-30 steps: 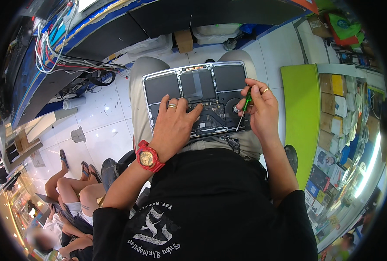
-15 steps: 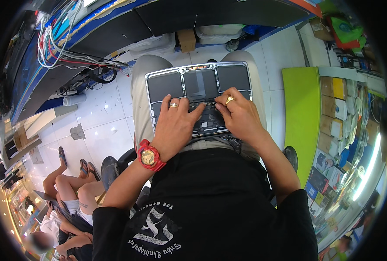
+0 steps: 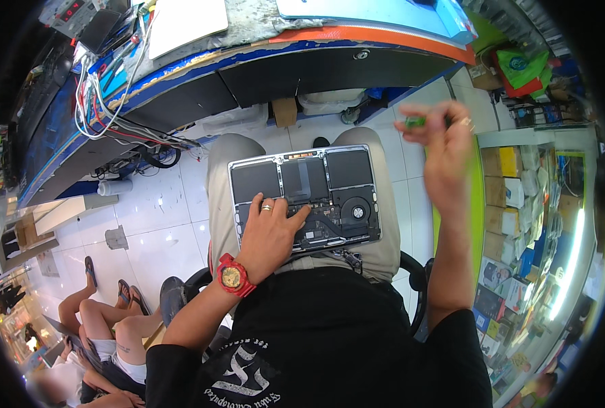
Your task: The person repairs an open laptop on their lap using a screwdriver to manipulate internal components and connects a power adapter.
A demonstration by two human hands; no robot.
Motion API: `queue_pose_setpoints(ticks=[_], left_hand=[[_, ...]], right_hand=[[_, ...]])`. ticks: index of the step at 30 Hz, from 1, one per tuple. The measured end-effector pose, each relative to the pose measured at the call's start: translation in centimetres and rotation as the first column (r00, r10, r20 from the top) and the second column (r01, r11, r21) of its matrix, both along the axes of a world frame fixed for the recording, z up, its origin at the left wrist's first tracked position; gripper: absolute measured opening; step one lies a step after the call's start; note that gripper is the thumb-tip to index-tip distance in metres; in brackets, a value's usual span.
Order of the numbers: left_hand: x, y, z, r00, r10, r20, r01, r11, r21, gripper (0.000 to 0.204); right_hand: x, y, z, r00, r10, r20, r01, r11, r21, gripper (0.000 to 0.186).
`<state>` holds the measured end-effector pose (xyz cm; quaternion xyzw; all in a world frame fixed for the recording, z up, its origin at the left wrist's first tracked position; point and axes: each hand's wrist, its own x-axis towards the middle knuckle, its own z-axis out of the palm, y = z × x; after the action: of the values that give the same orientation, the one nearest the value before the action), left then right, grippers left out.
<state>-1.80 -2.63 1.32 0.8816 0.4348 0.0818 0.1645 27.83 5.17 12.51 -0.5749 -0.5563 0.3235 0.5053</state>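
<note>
An opened laptop base (image 3: 348, 171) lies across my lap, its dark battery blocks, circuit board and a round fan (image 3: 355, 212) exposed. My left hand (image 3: 270, 228), with a red watch on the wrist, rests on the laptop's left part, fingers spread and touching the inside. Raised off to the right of the laptop is my right hand (image 3: 445, 146), smeared by motion. Its fingers are pinched around a small green object (image 3: 415, 122) whose kind I cannot make out.
Ahead stands a workbench with an orange and blue edge (image 3: 397, 42), cables (image 3: 102, 112) hanging off its left end. A glass case (image 3: 520, 204) of boxes is at the right. Another person's legs (image 3: 115, 326) are at the lower left. A chair armrest (image 3: 418, 285) is beside me.
My right hand has lifted away from the laptop to the upper right, uncovering the fan. The left hand stays on the laptop. The view has tilted up, showing more of the bench top.
</note>
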Motion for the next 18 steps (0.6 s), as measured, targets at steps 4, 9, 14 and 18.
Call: queue_pose_setpoints(ticks=[4, 9, 14, 18], left_hand=[[0.0, 0.1, 0.1, 1.0, -0.012, 0.008, 0.012, 1.0, -0.007, 0.035], [0.0, 0.0, 0.2, 1.0, -0.007, -0.007, 0.007, 1.0, 0.003, 0.035], [-0.1, -0.1, 0.6, 0.999, -0.017, -0.028, 0.016, 0.999, -0.04, 0.049], [-0.1, -0.1, 0.5, 1.0, -0.013, -0.015, 0.012, 0.998, -0.063, 0.05]], right_hand=[[-1.4, 7.5, 2.5, 0.995, -0.008, -0.102, 0.033, 0.968, 0.247, 0.018], [-4.1, 15.1, 0.4, 0.988, 0.037, -0.152, 0.02, 0.934, 0.356, 0.029], [-7.0, 17.1, -0.7, 0.985, -0.038, -0.168, 0.1, 0.921, 0.376, 0.023], [-7.2, 18.0, -1.0, 0.986, -0.036, -0.163, 0.099, 0.911, 0.399, 0.026]])
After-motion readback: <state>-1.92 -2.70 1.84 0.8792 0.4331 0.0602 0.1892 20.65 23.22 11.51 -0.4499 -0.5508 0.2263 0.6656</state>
